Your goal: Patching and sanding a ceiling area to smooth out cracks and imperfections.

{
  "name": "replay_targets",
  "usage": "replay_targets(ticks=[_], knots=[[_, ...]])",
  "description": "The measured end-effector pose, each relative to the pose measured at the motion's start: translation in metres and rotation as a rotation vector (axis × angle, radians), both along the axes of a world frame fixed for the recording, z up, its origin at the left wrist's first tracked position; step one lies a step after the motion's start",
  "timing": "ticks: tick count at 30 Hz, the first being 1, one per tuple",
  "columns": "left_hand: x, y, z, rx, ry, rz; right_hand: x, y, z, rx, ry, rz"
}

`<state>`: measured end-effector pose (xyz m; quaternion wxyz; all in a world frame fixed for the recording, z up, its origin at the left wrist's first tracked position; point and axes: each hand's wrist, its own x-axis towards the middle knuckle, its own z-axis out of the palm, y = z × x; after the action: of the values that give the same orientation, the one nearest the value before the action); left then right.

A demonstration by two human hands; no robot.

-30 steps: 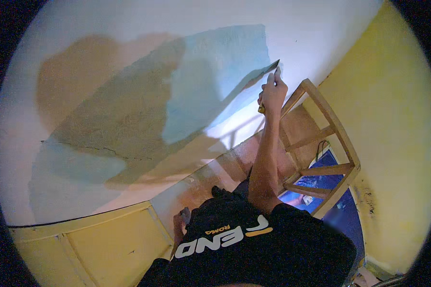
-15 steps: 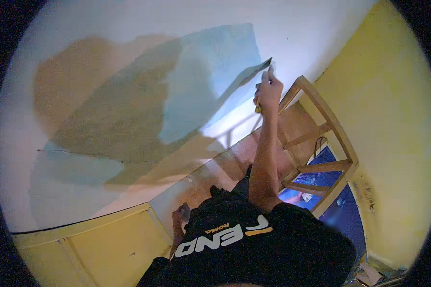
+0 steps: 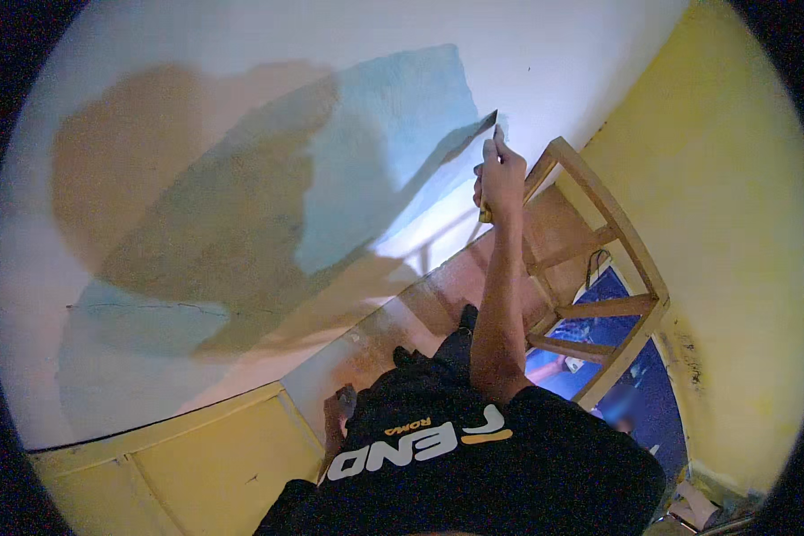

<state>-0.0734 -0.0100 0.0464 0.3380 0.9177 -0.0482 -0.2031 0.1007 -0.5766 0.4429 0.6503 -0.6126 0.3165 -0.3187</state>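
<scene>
My right hand (image 3: 500, 183) is raised at the wall, its fingers closed around a putty knife (image 3: 492, 120) with a thin dark blade and a yellow handle end. The blade points up, at the right edge of a pale blue patch (image 3: 411, 98) on the white wall (image 3: 393, 27). Low beside my dark shirt, my left hand (image 3: 332, 422) is partly hidden. Its fingers are closed around something small and dark grey that I cannot make out. Broad shadows of my head, arm and the knife lie across the patch.
A wooden frame with crossbars (image 3: 612, 210) stands right of my right arm. Behind it are brown boards (image 3: 558, 223) and a blue area (image 3: 639, 375) with a blurred person. A yellow wall (image 3: 732, 223) rises at right; yellow panels (image 3: 205, 447) lie lower left. One crack crosses the patch.
My right hand and the putty knife have shifted slightly left and down. The view has moved a little. A blurred person shows more plainly in the blue area. My left hand stays low.
</scene>
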Motion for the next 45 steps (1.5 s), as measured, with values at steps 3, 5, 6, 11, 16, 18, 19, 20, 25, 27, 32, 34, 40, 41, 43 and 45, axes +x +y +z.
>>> replay_targets(ticks=[3,5,6,11,16,18,19,20,25,27,32,34,40,41,43,45], knots=[[-0.003,0.05,-0.065,-0.066,-0.601,-0.362,-0.005,0.007,0.001,-0.013,0.009,-0.009],[0.004,0.05,-0.072,0.017,0.131,0.094,-0.003,0.01,0.001,-0.06,0.092,0.062],[0.006,0.044,-0.068,0.049,0.183,0.105,-0.008,0.014,0.004,-0.067,0.136,0.062],[0.012,0.02,-0.036,-0.057,0.13,0.025,-0.007,0.017,0.009,-0.087,0.163,0.022],[0.021,0.004,-0.016,-0.211,0.082,-0.06,-0.007,0.012,0.005,-0.115,0.162,0.026],[0.016,0.018,-0.027,-0.248,0.073,-0.069,-0.002,0.006,-0.003,-0.2,0.203,-0.043],[0.01,0.047,-0.049,-0.135,-0.003,-0.101,0.001,0.011,-0.001,-0.181,0.19,-0.019],[0.008,0.062,-0.061,-0.033,-0.071,-0.15,-0.001,0.011,0.0,-0.209,0.199,0.004],[0.002,0.009,-0.009,0.116,0.157,0.003,0.001,-0.019,-0.015,-0.638,0.35,-0.055],[-0.003,0.024,-0.016,0.202,0.097,-0.136,-0.003,-0.003,0.002,-0.591,0.387,-0.038],[0.005,0.018,-0.017,0.335,0.114,-0.093,-0.008,-0.011,-0.006,-0.553,0.355,-0.072],[0.014,0.054,-0.038,0.23,0.082,-0.204,-0.002,-0.011,-0.001,-0.569,0.336,-0.063],[0.031,0.025,-0.04,0.025,0.111,-0.121,-0.009,-0.004,0.011,-0.324,0.308,-0.001],[0.027,0.024,-0.036,0.025,0.118,-0.113,-0.009,-0.005,0.0,-0.383,0.292,-0.012],[0.022,0.028,-0.03,0.035,0.119,-0.107,-0.006,-0.005,0.002,-0.435,0.268,-0.017],[0.024,0.026,-0.029,0.057,0.114,-0.115,-0.001,-0.012,0.009,-0.294,0.291,-0.013]])
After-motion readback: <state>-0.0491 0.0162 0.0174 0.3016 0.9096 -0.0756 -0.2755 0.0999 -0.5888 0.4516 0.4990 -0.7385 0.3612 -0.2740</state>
